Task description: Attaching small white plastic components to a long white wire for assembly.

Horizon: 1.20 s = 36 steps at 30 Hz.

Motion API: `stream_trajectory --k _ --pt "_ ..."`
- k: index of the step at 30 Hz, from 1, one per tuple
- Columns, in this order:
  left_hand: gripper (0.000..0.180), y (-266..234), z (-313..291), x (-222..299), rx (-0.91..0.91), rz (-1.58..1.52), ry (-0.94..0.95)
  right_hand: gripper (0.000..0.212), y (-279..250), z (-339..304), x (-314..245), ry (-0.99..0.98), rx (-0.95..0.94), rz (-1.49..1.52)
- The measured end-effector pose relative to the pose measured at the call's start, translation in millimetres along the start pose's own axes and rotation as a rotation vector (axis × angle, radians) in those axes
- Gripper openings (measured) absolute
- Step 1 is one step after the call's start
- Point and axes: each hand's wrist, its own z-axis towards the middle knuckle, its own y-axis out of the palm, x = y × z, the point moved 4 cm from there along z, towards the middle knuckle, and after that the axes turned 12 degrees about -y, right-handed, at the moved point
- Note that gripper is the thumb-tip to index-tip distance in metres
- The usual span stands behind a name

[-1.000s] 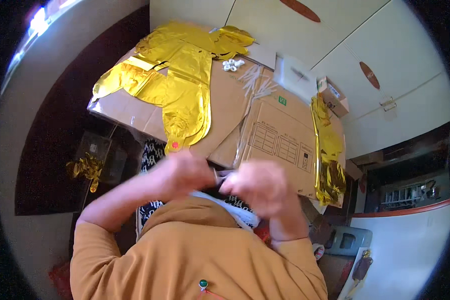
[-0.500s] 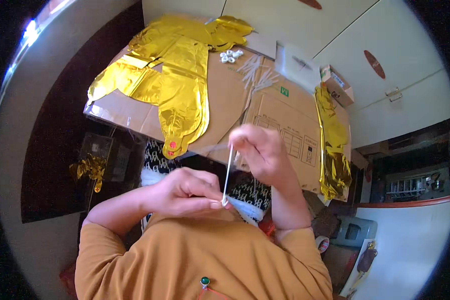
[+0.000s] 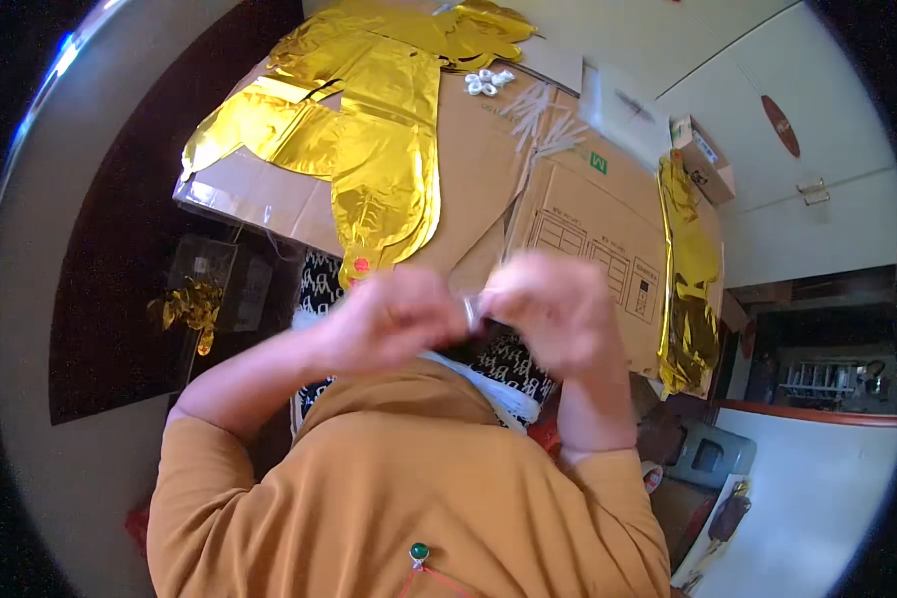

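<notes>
My left hand (image 3: 394, 317) and my right hand (image 3: 558, 311) are close together in front of my chest, over my lap. Both are closed and smeared by motion. A short stretch of white ribbon (image 3: 471, 313) shows between their fingertips, pinched from both sides; the rest of it is hidden by the fingers. Just beyond the left hand, the tail of a flat gold foil balloon (image 3: 389, 149) hangs over the near edge of the cardboard (image 3: 473, 214).
Small white rolls (image 3: 486, 82) and a spread of thin white strips (image 3: 548, 125) lie on the cardboard. Another folded gold foil piece (image 3: 690, 289) lies along its right edge, near a small box (image 3: 703, 159). Gold foil scraps (image 3: 191, 311) hang at the left. A grey plastic stool (image 3: 710, 453) stands lower right.
The right hand has come down and the left hand has risen, so they meet. The white ribbon, stretched long between them before, now shows only a short piece. The view has shifted slightly.
</notes>
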Motion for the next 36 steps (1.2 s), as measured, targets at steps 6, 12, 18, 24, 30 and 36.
stream_trajectory --k 6,12,18,24,30,36 --pt "0.013 -28 9 1 0.289 0.004 -0.091 0.008 18 -9 1 -0.052 -0.143 0.098" --pt "0.013 -18 10 1 0.144 -0.580 -0.111 0.006 15 -14 11 0.105 -0.137 0.120" --pt "0.012 10 4 10 -0.194 -0.381 -0.041 0.006 -10 -10 38 0.210 0.132 -0.040" --pt "0.011 15 11 5 -0.203 -0.137 -0.057 0.009 -20 -9 17 0.046 0.156 0.110" --pt "0.012 -5 18 -15 0.203 -0.093 -0.138 0.015 2 -15 0 0.026 0.060 0.348" --pt "0.012 -1 12 4 0.131 -0.372 -0.171 0.003 14 -17 10 -0.076 -0.233 -0.040"
